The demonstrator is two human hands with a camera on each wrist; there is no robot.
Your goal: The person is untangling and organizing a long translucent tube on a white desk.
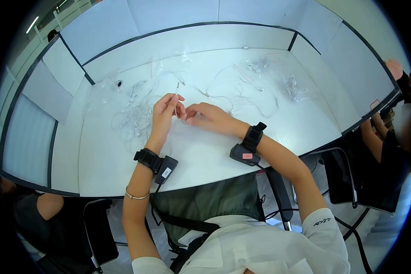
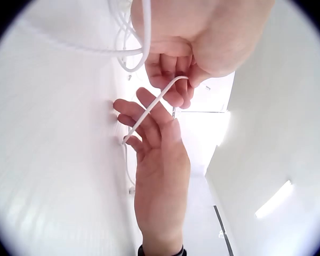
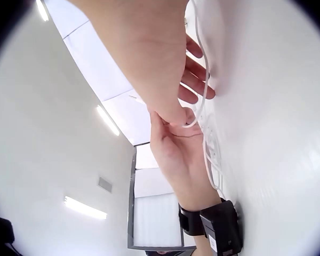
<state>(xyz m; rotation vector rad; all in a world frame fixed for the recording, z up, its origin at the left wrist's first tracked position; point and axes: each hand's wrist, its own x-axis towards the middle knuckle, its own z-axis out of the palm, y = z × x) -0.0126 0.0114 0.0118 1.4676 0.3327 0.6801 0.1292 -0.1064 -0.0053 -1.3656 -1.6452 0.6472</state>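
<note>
The left hand (image 1: 162,118) pinches a thin white cable between thumb and fingers, and a metal-tipped plug (image 1: 177,86) stands up above its fingertips. In the left wrist view this left hand (image 2: 218,37) is at the top, with the cable (image 2: 151,106) running down from its pinch across the other hand's fingers. Just right of it in the head view is the right hand (image 1: 212,119), fingers spread and loosely bent. The right hand (image 3: 144,58) overlaps the left hand (image 3: 181,160) in the right wrist view, and the cable (image 3: 206,80) passes by its fingers.
Tangled white cables (image 1: 139,116) lie on the white table (image 1: 205,160) at the left. Clear plastic bags with cables (image 1: 292,89) lie at the right, with loose cable (image 1: 221,96) between. Low partitions (image 1: 178,39) surround the table; other people sit beyond both sides.
</note>
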